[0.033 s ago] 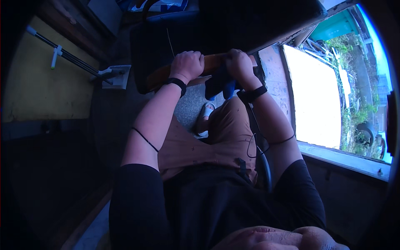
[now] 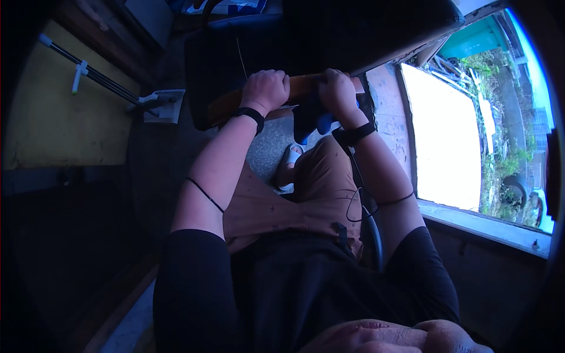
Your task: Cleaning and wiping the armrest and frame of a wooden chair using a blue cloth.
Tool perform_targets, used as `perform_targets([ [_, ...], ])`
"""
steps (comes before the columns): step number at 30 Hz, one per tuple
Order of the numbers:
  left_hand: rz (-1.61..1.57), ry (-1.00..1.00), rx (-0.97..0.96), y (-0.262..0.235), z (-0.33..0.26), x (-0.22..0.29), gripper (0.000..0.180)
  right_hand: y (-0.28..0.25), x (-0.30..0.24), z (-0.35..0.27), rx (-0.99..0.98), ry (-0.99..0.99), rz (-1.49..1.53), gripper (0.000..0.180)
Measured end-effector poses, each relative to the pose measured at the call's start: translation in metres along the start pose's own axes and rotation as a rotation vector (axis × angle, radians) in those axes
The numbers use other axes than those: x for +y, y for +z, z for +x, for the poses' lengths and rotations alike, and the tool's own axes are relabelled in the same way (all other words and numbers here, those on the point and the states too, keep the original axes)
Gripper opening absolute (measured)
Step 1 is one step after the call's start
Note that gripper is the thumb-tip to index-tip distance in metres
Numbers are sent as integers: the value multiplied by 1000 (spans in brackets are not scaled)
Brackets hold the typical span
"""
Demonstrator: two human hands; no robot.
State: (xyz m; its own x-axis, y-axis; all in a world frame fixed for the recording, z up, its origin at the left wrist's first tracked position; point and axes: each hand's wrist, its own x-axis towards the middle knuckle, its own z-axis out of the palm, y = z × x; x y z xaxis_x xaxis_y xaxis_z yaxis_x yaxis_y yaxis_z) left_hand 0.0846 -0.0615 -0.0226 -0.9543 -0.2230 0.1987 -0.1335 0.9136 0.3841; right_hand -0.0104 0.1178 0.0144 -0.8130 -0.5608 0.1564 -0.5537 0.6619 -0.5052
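Observation:
My left hand [image 2: 266,91] is closed over a curved wooden armrest [image 2: 303,87] of a dark chair. Further right along the same armrest, my right hand [image 2: 338,93] is a fist with its knuckles up. A dark blue cloth [image 2: 305,122] hangs from under this right fist, below the wood; its upper part is hidden by the hand and the armrest. Black bands circle both wrists. The dark seat [image 2: 215,65] of the chair lies beyond my hands.
A dustpan [image 2: 165,107] with long-handled poles [image 2: 106,82] stands at the left by a yellowish board [image 2: 70,117]. At the right, a window frame [image 2: 482,226] opens onto plants and a bright white panel [image 2: 444,135]. A thin cable [image 2: 348,206] hangs by my right forearm.
The blue cloth under my right hand hangs slightly differently, with its lower ends shifted a little. Both hands stay at almost the same places on the armrest.

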Motion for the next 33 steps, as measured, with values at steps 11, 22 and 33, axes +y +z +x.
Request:
perform_targets([
  [11, -22, -48, 37, -1, -3, -2, 32, 14, 22, -39, 324, 54, 221, 22],
  [22, 45, 14, 46, 5, 3, -8, 32, 41, -33, -38, 96, -127, 201, 14],
  [33, 44, 20, -6, 0, 7, 3, 34, 32, -24, -31, 109, -103, 175, 13],
])
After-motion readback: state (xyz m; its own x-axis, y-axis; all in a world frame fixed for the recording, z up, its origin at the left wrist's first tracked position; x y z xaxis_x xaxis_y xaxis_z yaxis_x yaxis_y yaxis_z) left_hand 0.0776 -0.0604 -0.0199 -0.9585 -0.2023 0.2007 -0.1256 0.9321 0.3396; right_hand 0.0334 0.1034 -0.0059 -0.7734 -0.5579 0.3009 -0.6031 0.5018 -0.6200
